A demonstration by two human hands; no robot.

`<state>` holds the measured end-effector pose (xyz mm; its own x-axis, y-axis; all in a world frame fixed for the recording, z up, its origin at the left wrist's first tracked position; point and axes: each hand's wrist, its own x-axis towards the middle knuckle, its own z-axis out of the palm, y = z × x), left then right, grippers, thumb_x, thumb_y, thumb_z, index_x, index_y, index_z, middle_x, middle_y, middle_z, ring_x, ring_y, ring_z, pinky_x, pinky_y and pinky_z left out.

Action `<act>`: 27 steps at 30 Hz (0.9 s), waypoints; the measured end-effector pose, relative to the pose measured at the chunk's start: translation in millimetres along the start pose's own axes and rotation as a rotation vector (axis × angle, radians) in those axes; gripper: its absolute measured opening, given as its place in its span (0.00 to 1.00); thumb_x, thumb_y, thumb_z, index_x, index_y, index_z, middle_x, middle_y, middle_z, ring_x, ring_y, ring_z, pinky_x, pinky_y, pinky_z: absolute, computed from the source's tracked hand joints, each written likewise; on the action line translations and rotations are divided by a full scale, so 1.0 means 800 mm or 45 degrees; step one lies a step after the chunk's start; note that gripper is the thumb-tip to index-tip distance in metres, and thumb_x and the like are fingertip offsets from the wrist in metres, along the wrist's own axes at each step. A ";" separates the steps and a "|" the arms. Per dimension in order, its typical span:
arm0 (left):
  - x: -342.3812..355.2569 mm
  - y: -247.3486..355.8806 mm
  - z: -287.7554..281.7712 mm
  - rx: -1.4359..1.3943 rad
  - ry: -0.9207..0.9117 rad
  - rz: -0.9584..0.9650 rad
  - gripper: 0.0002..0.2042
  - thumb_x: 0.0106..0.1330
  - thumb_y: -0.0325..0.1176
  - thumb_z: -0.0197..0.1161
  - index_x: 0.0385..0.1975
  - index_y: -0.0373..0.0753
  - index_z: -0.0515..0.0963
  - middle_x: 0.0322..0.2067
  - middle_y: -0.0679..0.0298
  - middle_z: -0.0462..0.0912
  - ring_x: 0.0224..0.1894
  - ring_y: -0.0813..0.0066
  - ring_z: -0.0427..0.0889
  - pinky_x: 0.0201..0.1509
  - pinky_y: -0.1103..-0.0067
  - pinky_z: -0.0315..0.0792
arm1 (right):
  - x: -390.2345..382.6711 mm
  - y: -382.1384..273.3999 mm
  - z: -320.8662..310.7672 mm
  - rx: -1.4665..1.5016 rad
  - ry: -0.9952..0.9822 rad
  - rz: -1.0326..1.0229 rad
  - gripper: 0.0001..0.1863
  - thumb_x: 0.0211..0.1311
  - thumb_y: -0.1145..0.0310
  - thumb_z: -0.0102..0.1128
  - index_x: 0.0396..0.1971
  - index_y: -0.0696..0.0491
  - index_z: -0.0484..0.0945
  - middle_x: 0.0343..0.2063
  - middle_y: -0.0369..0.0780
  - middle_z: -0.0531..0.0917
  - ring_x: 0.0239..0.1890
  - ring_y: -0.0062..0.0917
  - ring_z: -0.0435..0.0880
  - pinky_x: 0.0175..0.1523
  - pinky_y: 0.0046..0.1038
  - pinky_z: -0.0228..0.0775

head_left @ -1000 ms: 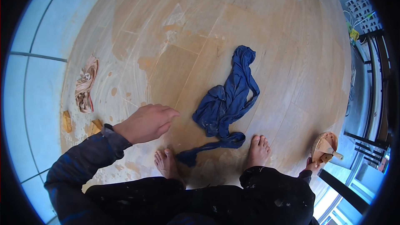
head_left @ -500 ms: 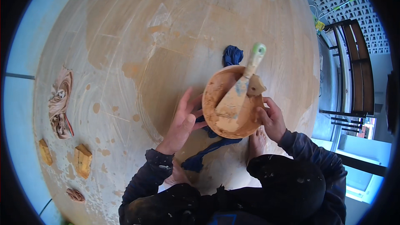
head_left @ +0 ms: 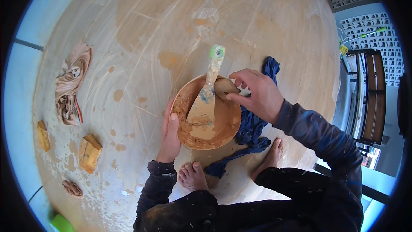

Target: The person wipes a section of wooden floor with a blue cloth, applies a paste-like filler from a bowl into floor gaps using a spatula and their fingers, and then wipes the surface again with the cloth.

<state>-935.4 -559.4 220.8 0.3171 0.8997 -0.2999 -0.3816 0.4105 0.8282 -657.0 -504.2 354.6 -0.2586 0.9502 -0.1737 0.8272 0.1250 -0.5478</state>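
My left hand [head_left: 169, 135] holds a round bowl [head_left: 230, 124] by its left side, thumb over the rim. Wet orange-tan paste coats the inside of the bowl. A putty knife [head_left: 201, 107] leans in it, its paste-smeared blade down and its green-ended handle sticking up past the far rim. My right hand [head_left: 261, 96] is at the bowl's right rim, thumb and fingers closed on a small flat tan piece [head_left: 225, 87], which looks like a spreader. Beneath and right of the bowl, a crumpled dark blue cloth [head_left: 251, 126] lies on the floor between my bare feet and beyond.
The wood-look floor [head_left: 240, 21] is streaked and spotted with tan paste. At the left lie a dirty pinkish cloth [head_left: 73, 83], two yellow sponges [head_left: 90, 154] [head_left: 43, 136] and a small brown rag [head_left: 72, 188]. A dark slatted rack [head_left: 373, 96] stands at the right.
The bowl has moved left and slightly down, with the putty knife in it. My left hand has taken hold of its side; my right hand has left the rim and grasped the tan piece.
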 end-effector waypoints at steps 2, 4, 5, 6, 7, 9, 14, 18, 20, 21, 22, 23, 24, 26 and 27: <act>-0.012 -0.024 -0.019 -0.051 0.026 -0.031 0.35 0.86 0.55 0.43 0.80 0.33 0.54 0.75 0.53 0.64 0.77 0.64 0.64 0.80 0.68 0.59 | 0.002 -0.004 0.037 0.140 0.029 0.003 0.19 0.62 0.67 0.74 0.49 0.57 0.80 0.39 0.46 0.82 0.44 0.44 0.84 0.50 0.41 0.78; -0.020 -0.030 -0.023 -0.109 0.051 -0.065 0.37 0.85 0.58 0.40 0.80 0.33 0.54 0.75 0.52 0.64 0.77 0.63 0.63 0.80 0.67 0.59 | -0.001 -0.006 0.058 0.081 0.177 0.054 0.18 0.61 0.68 0.74 0.48 0.57 0.80 0.40 0.47 0.82 0.43 0.45 0.85 0.50 0.41 0.78; -0.023 -0.035 -0.020 -0.092 0.080 -0.080 0.38 0.85 0.61 0.36 0.79 0.33 0.55 0.75 0.52 0.66 0.76 0.62 0.67 0.79 0.66 0.63 | -0.007 -0.008 0.063 0.168 0.239 0.138 0.16 0.60 0.72 0.74 0.47 0.58 0.81 0.40 0.47 0.82 0.42 0.45 0.85 0.48 0.40 0.78; -0.026 -0.036 -0.018 -0.077 0.112 -0.099 0.39 0.84 0.63 0.34 0.79 0.32 0.56 0.74 0.52 0.67 0.75 0.61 0.69 0.78 0.65 0.65 | -0.012 -0.013 0.068 0.191 0.224 0.135 0.16 0.60 0.72 0.74 0.47 0.58 0.81 0.40 0.47 0.82 0.42 0.45 0.85 0.48 0.40 0.78; -0.028 -0.038 -0.014 -0.060 0.138 -0.110 0.40 0.84 0.64 0.32 0.78 0.32 0.56 0.74 0.52 0.67 0.74 0.61 0.71 0.78 0.64 0.66 | -0.017 -0.019 0.071 0.218 0.310 0.183 0.16 0.59 0.75 0.74 0.46 0.58 0.81 0.39 0.47 0.81 0.41 0.44 0.85 0.47 0.39 0.78; -0.024 -0.042 -0.005 -0.112 0.080 -0.031 0.40 0.84 0.64 0.32 0.78 0.33 0.56 0.75 0.53 0.67 0.74 0.62 0.71 0.78 0.64 0.67 | -0.028 -0.025 0.077 0.242 0.473 0.217 0.14 0.58 0.79 0.72 0.45 0.59 0.82 0.42 0.47 0.82 0.40 0.42 0.86 0.47 0.35 0.79; -0.014 -0.037 0.017 -0.216 0.187 -0.022 0.39 0.84 0.64 0.32 0.79 0.35 0.56 0.74 0.54 0.67 0.74 0.62 0.71 0.78 0.64 0.67 | -0.047 -0.027 0.082 0.480 0.742 0.235 0.14 0.58 0.79 0.72 0.45 0.60 0.83 0.45 0.47 0.85 0.42 0.40 0.87 0.49 0.32 0.80; -0.012 -0.036 0.012 -0.211 0.207 0.040 0.40 0.84 0.64 0.35 0.80 0.33 0.49 0.75 0.51 0.63 0.76 0.61 0.66 0.79 0.65 0.62 | -0.058 -0.074 0.071 0.326 0.516 -0.005 0.15 0.59 0.79 0.71 0.46 0.60 0.84 0.41 0.46 0.87 0.44 0.42 0.86 0.50 0.34 0.79; -0.013 -0.037 0.010 -0.159 0.222 0.056 0.40 0.84 0.64 0.35 0.80 0.33 0.50 0.75 0.50 0.63 0.76 0.61 0.66 0.79 0.65 0.62 | -0.049 -0.088 0.105 0.364 0.394 -0.041 0.14 0.58 0.78 0.71 0.46 0.60 0.84 0.42 0.46 0.87 0.45 0.43 0.85 0.51 0.36 0.79; -0.013 -0.035 0.009 -0.106 0.242 0.083 0.41 0.83 0.65 0.34 0.80 0.33 0.50 0.75 0.49 0.62 0.75 0.60 0.66 0.78 0.65 0.62 | -0.044 -0.092 0.118 0.403 0.273 -0.090 0.14 0.58 0.78 0.70 0.46 0.60 0.84 0.42 0.46 0.87 0.46 0.44 0.84 0.52 0.38 0.78; -0.011 -0.034 0.011 -0.105 0.240 0.087 0.41 0.83 0.65 0.34 0.80 0.33 0.50 0.75 0.49 0.62 0.75 0.60 0.66 0.78 0.65 0.62 | -0.042 -0.093 0.124 0.402 0.276 -0.093 0.14 0.58 0.78 0.70 0.46 0.60 0.84 0.42 0.46 0.87 0.46 0.44 0.84 0.52 0.38 0.78; -0.009 -0.034 0.015 -0.125 0.269 0.088 0.41 0.83 0.65 0.34 0.80 0.33 0.50 0.75 0.49 0.62 0.75 0.59 0.66 0.79 0.65 0.62 | -0.039 -0.094 0.129 0.375 0.272 -0.081 0.14 0.58 0.78 0.69 0.46 0.59 0.84 0.42 0.46 0.87 0.46 0.44 0.83 0.53 0.40 0.77; -0.012 -0.034 0.015 -0.139 0.313 0.083 0.42 0.83 0.66 0.33 0.80 0.33 0.50 0.74 0.48 0.63 0.75 0.59 0.66 0.79 0.64 0.62 | -0.039 -0.095 0.134 0.362 0.258 -0.070 0.14 0.58 0.78 0.68 0.46 0.59 0.84 0.42 0.45 0.87 0.47 0.44 0.82 0.54 0.41 0.75; -0.014 -0.031 0.011 -0.112 0.320 0.095 0.42 0.82 0.67 0.33 0.79 0.33 0.50 0.74 0.49 0.63 0.75 0.59 0.67 0.78 0.64 0.62 | -0.038 -0.094 0.136 0.398 0.193 -0.096 0.14 0.58 0.78 0.68 0.46 0.59 0.84 0.42 0.45 0.87 0.47 0.44 0.82 0.54 0.41 0.75; -0.013 -0.028 0.010 -0.096 0.307 0.115 0.43 0.82 0.67 0.32 0.79 0.33 0.50 0.73 0.49 0.64 0.74 0.59 0.67 0.78 0.64 0.63 | -0.035 -0.094 0.134 0.415 0.142 -0.122 0.14 0.59 0.78 0.68 0.46 0.59 0.84 0.42 0.45 0.87 0.47 0.44 0.82 0.55 0.41 0.75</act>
<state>-922.9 -579.5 209.1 0.0660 0.9387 -0.3383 -0.4654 0.3288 0.8217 -765.2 -570.5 312.8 -0.2563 0.9662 -0.0282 0.5948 0.1347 -0.7925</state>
